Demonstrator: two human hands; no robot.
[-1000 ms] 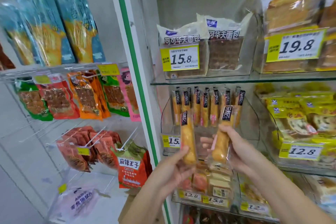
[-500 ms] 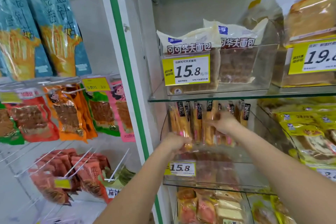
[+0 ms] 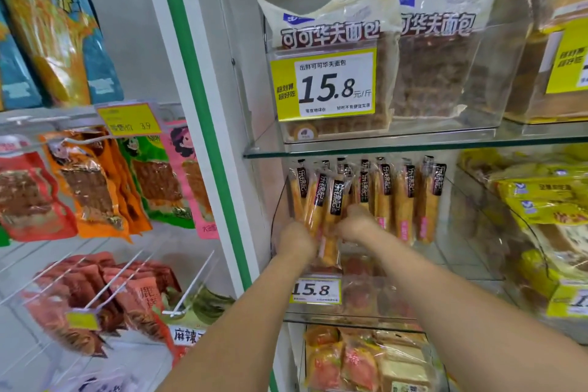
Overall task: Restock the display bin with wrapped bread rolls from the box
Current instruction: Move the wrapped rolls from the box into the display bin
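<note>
A clear display bin [image 3: 461,251] on the middle glass shelf holds several long wrapped bread rolls [image 3: 402,200] standing upright, with black label tops. Both my hands reach into its left front part. My left hand [image 3: 296,239] grips a wrapped roll [image 3: 313,210] at the bin's left end. My right hand [image 3: 356,223] holds another wrapped roll [image 3: 331,232] just beside it, tilted slightly. The fingers of both hands are hidden behind the backs of the hands. The box is not in view.
A glass shelf [image 3: 413,145] sits close above the rolls, carrying a bin of cocoa waffle bread [image 3: 334,32] with a 15.8 price tag [image 3: 324,86]. Yellow packs [image 3: 541,197] fill the bin to the right. Hanging snack packs [image 3: 95,188] are left of the green-edged post [image 3: 203,124].
Both hands went from holding the two rolls in front of the shelf to reaching up into the bin. The rolls now stand among those at the bin's left end. My view moved closer.
</note>
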